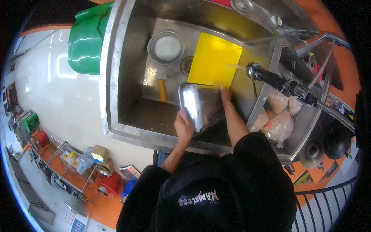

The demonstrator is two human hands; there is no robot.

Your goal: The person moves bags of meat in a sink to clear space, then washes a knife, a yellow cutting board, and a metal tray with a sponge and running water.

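My left hand [185, 126] grips the near left side of a rectangular stainless steel pan [211, 100], held tilted over the sink basin [134, 110]. At its far right corner is my right hand [226, 94], its fingers partly hidden and close to a yellow cutting board [217, 56]. The board lies at a slant in the basin, beside the drain [186, 66]. Left of the drain sits a round metal bowl [150, 47] holding white, foamy-looking liquid [167, 47]. Below that bowl lies a scraper-like tool with a yellow handle [162, 91].
A black spray faucet [269, 75] reaches over the basin from the right, with a faint streak of water at its head. Plastic bags of pale food [279, 126] fill part of the neighbouring basin. A green bin [85, 43] stands against the sink's left side.
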